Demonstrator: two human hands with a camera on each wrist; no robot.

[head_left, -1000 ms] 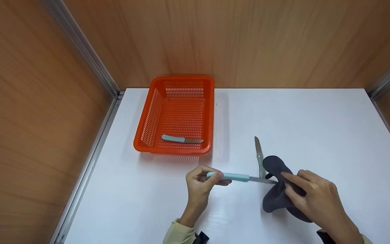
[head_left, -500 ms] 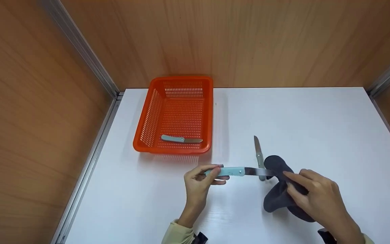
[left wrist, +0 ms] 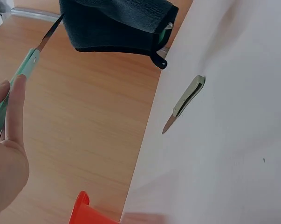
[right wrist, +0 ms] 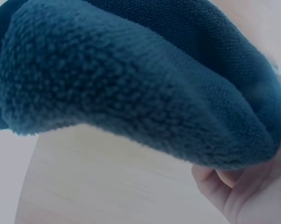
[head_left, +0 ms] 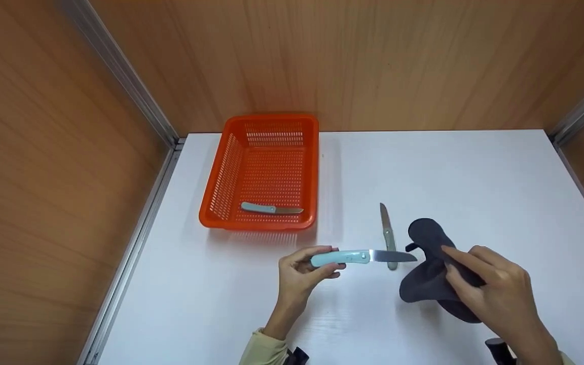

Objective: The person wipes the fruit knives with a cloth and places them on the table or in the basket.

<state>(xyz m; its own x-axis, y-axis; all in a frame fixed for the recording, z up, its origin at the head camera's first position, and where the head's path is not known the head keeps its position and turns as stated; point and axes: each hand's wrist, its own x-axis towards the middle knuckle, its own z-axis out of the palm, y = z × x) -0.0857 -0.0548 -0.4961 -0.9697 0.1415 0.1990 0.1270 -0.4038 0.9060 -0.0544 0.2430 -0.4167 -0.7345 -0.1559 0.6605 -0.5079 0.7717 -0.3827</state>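
Observation:
My left hand [head_left: 297, 276] pinches the light-blue handle of a folding knife [head_left: 345, 257], its blade opened out and pointing right. In the left wrist view the same knife [left wrist: 30, 63] slants up toward the cloth. A dark grey fleecy cloth [head_left: 426, 279] hangs bunched in my right hand [head_left: 497, 289], gripped between thumb and fingers just right of the blade tip. That cloth [right wrist: 131, 84] fills much of the right wrist view and hides most of the fingers. Beyond the held blade, a second knife [head_left: 387, 233] with a grey-green handle lies unfolded on the white table.
An orange plastic basket [head_left: 315, 177] stands at the back left of the white table [head_left: 449, 172]. Inside it lies another unfolded knife [head_left: 266, 208] with a light-blue handle. Wooden panels [head_left: 363, 66] rise behind and on both sides.
The cloth has come off the blade and moved right and slightly up with my right hand. The held knife has turned so the flat of its blade shows, its tip now bare.

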